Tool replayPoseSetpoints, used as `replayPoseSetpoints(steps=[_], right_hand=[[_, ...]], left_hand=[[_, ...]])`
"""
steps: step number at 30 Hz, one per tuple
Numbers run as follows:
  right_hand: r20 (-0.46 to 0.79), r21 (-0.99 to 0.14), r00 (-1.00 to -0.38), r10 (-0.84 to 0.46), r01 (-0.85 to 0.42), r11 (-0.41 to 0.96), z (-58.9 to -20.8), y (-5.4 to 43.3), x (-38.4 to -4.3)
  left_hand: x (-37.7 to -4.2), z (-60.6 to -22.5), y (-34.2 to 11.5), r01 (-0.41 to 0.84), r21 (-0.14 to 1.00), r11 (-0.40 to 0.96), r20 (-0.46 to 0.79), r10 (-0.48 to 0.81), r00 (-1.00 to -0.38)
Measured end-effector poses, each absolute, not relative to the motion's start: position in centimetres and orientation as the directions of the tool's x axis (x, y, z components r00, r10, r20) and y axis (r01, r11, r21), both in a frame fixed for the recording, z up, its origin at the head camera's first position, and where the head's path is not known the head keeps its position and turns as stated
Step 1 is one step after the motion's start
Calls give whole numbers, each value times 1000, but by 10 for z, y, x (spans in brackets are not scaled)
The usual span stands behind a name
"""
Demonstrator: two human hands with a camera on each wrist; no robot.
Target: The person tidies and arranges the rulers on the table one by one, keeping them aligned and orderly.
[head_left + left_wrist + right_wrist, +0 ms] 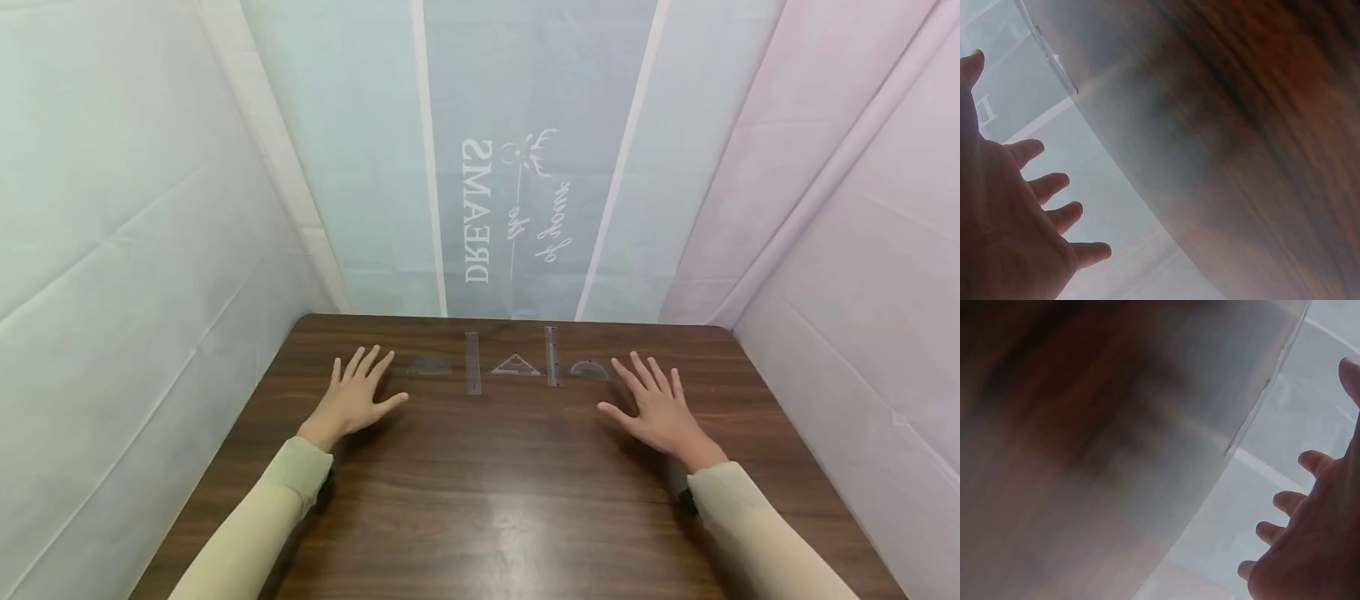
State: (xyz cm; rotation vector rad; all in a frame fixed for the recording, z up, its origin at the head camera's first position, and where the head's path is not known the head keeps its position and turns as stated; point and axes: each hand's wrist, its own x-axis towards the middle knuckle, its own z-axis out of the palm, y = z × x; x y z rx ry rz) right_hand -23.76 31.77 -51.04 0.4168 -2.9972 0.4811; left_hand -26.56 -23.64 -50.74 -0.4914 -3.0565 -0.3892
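Observation:
Five clear plastic drawing tools lie in a row across the far part of the table. My left hand [356,396], fingers spread, hovers beside a faint protractor [430,365] at the row's left end. Further along lie a ruler [472,363], a set square [515,367] standing point-away, and a second ruler [552,357]. At the right end is another protractor [589,369], with my right hand [656,408] spread close to it. Neither hand holds anything. In the wrist views the left palm [1010,219] and right palm [1316,544] appear with fingers extended.
The brown wooden table [487,467] has rounded far corners. Behind it hangs a blue-grey cloth [375,167] with mirrored white lettering. Pale cloth walls rise at the left [150,208] and right [862,250] edges of the table.

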Motion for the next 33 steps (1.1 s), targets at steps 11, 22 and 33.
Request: replayPoseSetpoints(steps=[11, 22, 33], right_hand=[[135, -309, -934, -332, -358, 881, -511, 270, -258], [161, -323, -902, -401, -432, 842, -510, 224, -277], [136, -282, -871, -473, -491, 824, -505, 175, -290]], left_hand=[[-274, -506, -229, 317, 265, 911, 45, 317, -948], [-280, -504, -227, 319, 251, 914, 36, 320, -947], [-281, -503, -221, 321, 258, 911, 39, 322, -946]])
